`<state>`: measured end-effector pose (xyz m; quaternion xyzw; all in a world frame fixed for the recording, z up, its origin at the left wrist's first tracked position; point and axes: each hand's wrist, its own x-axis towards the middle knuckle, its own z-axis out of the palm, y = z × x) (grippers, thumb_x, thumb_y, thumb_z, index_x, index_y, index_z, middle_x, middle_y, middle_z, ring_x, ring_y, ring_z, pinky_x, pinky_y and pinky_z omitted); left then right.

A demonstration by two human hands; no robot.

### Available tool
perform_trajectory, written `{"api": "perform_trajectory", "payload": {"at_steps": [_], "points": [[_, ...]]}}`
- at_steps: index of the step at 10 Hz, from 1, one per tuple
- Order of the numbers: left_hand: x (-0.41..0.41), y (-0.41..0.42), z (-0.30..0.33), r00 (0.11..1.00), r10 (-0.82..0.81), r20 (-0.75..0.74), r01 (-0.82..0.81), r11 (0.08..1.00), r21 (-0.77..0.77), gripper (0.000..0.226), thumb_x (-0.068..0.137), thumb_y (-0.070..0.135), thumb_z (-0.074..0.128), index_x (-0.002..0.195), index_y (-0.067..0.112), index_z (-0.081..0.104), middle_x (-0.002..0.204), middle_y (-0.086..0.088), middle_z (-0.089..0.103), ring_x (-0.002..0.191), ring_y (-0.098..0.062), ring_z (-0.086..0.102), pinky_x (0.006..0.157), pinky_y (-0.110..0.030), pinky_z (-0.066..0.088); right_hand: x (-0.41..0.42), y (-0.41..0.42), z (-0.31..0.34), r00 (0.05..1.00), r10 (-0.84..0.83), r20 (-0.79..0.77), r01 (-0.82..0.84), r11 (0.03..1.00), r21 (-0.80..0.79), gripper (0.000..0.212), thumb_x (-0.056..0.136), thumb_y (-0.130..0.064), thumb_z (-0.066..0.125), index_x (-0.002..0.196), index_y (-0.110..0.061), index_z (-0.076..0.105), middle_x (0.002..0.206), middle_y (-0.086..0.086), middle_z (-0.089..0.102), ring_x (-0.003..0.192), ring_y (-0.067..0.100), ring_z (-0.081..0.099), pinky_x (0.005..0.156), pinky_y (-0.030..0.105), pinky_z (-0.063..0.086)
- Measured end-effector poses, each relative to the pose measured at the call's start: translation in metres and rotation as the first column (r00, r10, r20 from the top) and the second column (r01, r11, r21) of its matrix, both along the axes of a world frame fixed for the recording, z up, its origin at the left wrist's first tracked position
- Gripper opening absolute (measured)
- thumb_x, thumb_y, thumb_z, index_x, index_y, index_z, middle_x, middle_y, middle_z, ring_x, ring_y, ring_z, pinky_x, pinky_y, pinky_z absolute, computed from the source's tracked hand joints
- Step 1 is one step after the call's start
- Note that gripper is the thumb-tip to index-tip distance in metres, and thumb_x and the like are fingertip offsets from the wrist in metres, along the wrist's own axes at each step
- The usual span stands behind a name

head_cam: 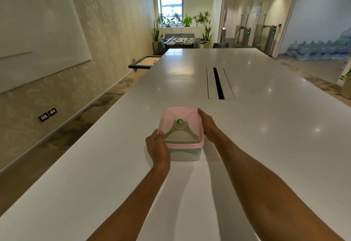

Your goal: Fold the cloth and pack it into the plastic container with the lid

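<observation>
Both hands grasp a lidded box: left hand (158, 146), right hand (207, 125).
Pink lid (180, 125) sits on the box (185, 154) (green cloth (182, 150) inside) between the palms.

Clear plastic container (185, 154), pink lid (180, 125) on, green cloth (177, 150) seemingly inside

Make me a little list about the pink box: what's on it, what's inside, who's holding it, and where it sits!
box: clear plastic container
top: pink lid, on
inside: something green, likely the cloth
left hand: grips near left corner
right hand: holds right edge
sits on: white table
</observation>
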<state>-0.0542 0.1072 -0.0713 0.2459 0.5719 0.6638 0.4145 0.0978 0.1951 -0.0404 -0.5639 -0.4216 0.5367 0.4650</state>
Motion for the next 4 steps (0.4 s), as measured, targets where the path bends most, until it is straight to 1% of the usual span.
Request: {"api": "perform_trajectory", "payload": {"at_steps": [1,2,3,4], "points": [[-0.006,-0.001,0.001,1.000,0.004,-0.014,-0.005,1.000,-0.011,0.026,0.095,0.034,0.047,0.112,0.015,0.054,0.109,-0.010,0.061,0.093,-0.025,0.062,0.068,-0.030,0.052,0.003,-0.003,0.005,0.997,-0.019,0.074,0.015,0.999,0.048,0.053,0.097,-0.051,0.035,0.126,-0.010,0.053,0.128,0.016,0.057,0.106,0.034,0.056,0.091,0.047,0.045],[-0.016,-0.003,0.010,0.999,0.034,-0.028,-0.035,0.998,-0.048,0.037,0.095,0.038,0.044,0.121,0.013,0.054,0.115,-0.012,0.061,0.098,-0.028,0.061,0.078,-0.040,0.056,0.012,-0.012,0.016,0.984,-0.056,0.170,0.035,0.992,0.123,0.060,0.097,-0.052,0.036,0.139,-0.010,0.043,0.144,0.014,0.045,0.123,0.036,0.047,0.101,0.047,0.039],[-0.026,-0.001,0.027,0.989,0.105,-0.103,-0.107,0.994,-0.007,0.040,0.096,0.036,0.043,0.124,0.011,0.057,0.127,-0.008,0.058,0.113,-0.027,0.054,0.096,-0.038,0.043,0.029,-0.021,0.030,0.961,-0.094,0.258,0.041,0.978,0.204,0.061,0.096,-0.053,0.038,0.138,-0.009,0.044,0.142,0.012,0.048,0.124,0.034,0.047,0.106,0.052,0.038],[-0.030,-0.007,0.050,0.971,0.098,-0.217,-0.085,0.994,0.071,0.039,0.098,0.032,0.040,0.124,0.010,0.059,0.131,-0.008,0.058,0.121,-0.024,0.051,0.100,-0.033,0.036,0.046,-0.037,0.045,0.951,-0.172,0.255,0.093,0.951,0.295,0.055,0.096,-0.047,0.041,0.126,-0.004,0.053,0.109,0.007,0.058,0.101,0.026,0.054,0.096,0.046,0.045]]}}
